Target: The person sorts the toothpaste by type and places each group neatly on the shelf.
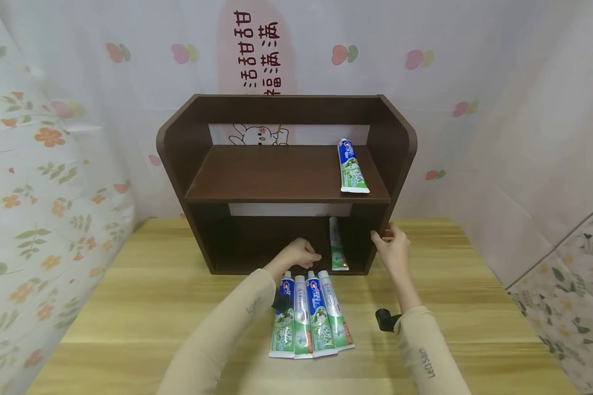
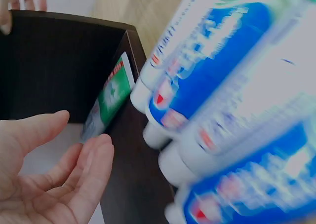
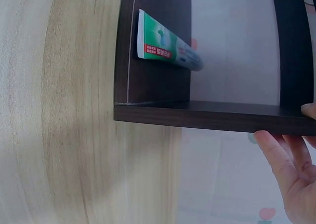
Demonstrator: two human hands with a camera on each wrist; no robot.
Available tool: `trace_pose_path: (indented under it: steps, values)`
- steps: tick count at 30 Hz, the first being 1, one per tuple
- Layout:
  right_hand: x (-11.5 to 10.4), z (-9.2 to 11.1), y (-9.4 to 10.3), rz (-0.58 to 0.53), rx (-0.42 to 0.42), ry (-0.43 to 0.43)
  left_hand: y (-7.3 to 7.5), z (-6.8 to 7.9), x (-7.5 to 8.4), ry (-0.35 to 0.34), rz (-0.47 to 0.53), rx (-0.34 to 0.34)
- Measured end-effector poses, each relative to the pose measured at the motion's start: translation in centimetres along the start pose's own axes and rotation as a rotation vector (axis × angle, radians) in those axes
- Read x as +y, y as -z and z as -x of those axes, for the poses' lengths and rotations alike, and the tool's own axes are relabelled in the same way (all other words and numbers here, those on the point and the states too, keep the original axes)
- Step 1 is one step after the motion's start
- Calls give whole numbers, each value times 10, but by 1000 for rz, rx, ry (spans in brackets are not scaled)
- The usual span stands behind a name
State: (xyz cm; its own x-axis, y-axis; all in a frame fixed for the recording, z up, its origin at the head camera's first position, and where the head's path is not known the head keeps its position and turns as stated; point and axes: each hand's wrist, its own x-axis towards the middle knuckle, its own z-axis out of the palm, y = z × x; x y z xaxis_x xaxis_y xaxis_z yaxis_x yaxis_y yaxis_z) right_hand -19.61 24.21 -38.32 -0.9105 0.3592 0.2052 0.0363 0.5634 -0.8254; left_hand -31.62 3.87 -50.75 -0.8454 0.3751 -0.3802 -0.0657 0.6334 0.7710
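My left hand [image 1: 297,254] is at the front of the lower level of a dark brown shelf [image 1: 286,181]. Thumb and fingers stand apart with nothing between them in the left wrist view. A green and silver toothpaste tube [image 1: 337,247] lies on that level, just right of the hand. With thumb and fingers on either side, my right hand [image 1: 394,249] grips the shelf's right side panel [image 3: 222,118]. On the upper level, toward the right, lies a blue and green toothpaste tube [image 1: 352,167].
Several toothpaste tubes [image 1: 321,318] lie side by side on the wooden table [image 1: 128,323] before the shelf, caps toward it. The left forearm passes beside the leftmost tube. A patterned curtain [image 1: 454,137] hangs behind the shelf.
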Motion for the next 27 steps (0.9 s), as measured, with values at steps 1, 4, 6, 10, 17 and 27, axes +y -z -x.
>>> trace_pose_path:
  steps: [1,4,6,10,17,27]
  values:
    - [0,0,0,3,2,3,9,25,9,13,20,10]
    - [1,-1,0,8,12,9,30,92,30,52,52,47]
    - [1,-1,0,16,18,13,38,118,29,49,48,69]
    - [0,-1,-1,19,22,14,44,144,14,67,30,89]
    - [-4,1,-2,20,35,15,39,168,-14,52,77,60]
    - [-5,1,-1,38,34,18,16,181,-24,52,39,79]
